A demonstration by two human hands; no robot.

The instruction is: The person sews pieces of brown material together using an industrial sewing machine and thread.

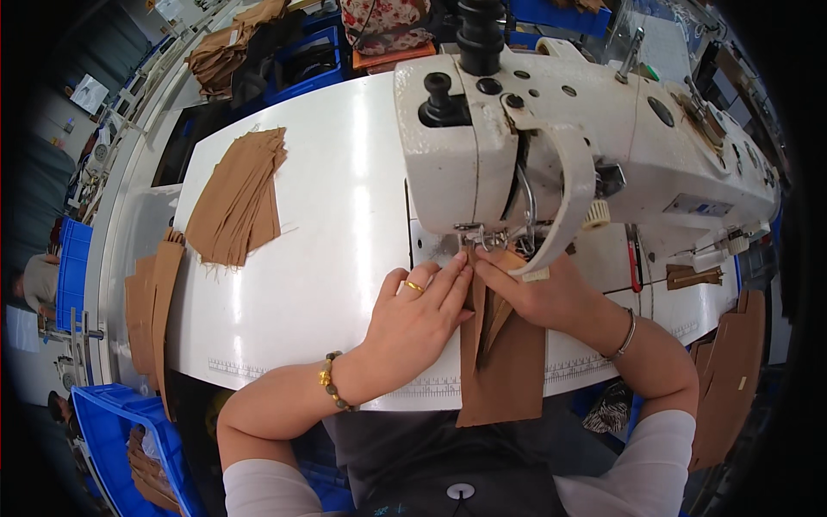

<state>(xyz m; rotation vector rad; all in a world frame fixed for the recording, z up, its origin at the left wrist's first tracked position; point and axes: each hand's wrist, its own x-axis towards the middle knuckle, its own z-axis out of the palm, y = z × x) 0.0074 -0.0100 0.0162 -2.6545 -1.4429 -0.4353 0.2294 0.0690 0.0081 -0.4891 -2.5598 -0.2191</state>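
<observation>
White, smooth-topped sewing table (327,258). White metal sewing machine (568,121), standing on the table. Flat brown fabric panel (508,370), running from the needle area over the table's near edge, a slit-like fold at its upper part. Left hand (418,319): fingers straight, close together, laid on the fabric; thumb's pinch cannot be told. Right hand (547,289): fingertips near the needle, partly behind the machine's curved guard; grip cannot be told. Yellow metal ring (415,286), on the left hand.
</observation>
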